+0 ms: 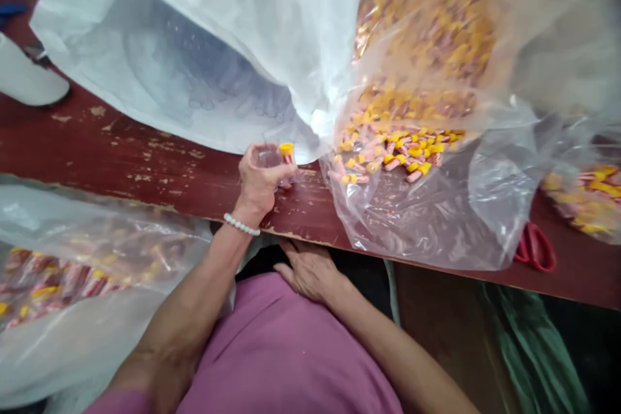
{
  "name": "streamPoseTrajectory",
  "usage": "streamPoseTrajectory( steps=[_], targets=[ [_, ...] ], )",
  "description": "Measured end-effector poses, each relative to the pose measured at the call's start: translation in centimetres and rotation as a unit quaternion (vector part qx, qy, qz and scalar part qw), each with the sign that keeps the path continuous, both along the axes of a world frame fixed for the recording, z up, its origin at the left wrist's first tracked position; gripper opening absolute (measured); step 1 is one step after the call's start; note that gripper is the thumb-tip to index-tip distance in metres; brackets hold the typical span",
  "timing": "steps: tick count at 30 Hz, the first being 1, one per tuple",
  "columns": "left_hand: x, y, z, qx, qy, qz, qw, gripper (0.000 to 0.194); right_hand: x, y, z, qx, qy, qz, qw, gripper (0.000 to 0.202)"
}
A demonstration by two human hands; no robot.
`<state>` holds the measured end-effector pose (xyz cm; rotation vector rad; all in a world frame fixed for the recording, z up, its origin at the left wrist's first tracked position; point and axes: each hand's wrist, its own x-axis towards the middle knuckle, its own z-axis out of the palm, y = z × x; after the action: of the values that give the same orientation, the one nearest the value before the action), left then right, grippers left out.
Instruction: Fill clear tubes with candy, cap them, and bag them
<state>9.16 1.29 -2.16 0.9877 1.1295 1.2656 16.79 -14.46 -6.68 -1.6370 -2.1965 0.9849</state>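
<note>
My left hand (262, 178), with a pale bead bracelet on the wrist, is above the table's near edge. Its fingers are closed around a clear plastic tube (266, 155). Between thumb and fingers stands a small yellow-capped tube (286, 152) with red and white stripes; whether it sits inside the clear plastic I cannot tell. My right hand (308, 268) lies flat on my lap below the table edge, fingers stretched and partly in shadow, holding nothing visible. Just beyond my left hand, a large white bag (218, 123) gapes open with clear tube-like shapes inside.
A clear bag (412, 220) of yellow-capped striped pieces (417, 155) spreads across the dark red table (145, 155). Another such bag (592, 200) lies farther right, near red scissor handles (536, 247). Below the table at left, a plastic bag (63, 330) holds filled tubes.
</note>
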Motion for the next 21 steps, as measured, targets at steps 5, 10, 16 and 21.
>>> streamPoseTrajectory(
  steps=[5, 10, 16, 21],
  targets=[
    [-2.5, 1.6, 0.1, -0.002, -0.030, 0.015, 0.999, 0.046, -0.4, 3.1, -2.2, -0.110, -0.037, 0.021, 0.993, 0.040],
    [-5.9, 2.7, 0.7, 0.017, -0.009, 0.015, 1.000, 0.043, -0.2, 2.4, -1.8, -0.112, -0.042, 0.017, 0.993, 0.044],
    [-7.2, 2.9, -0.3, 0.029, -0.017, 0.064, 0.997, 0.045, 0.4, 0.0, -0.3, -0.044, -0.017, 0.002, 0.999, 0.036],
    [-7.3, 3.6, -1.4, 0.041, -0.019, 0.079, 0.996, 0.046, 2.7, -2.5, 6.2, 0.009, 0.129, -0.089, 0.988, 0.025]
  ],
)
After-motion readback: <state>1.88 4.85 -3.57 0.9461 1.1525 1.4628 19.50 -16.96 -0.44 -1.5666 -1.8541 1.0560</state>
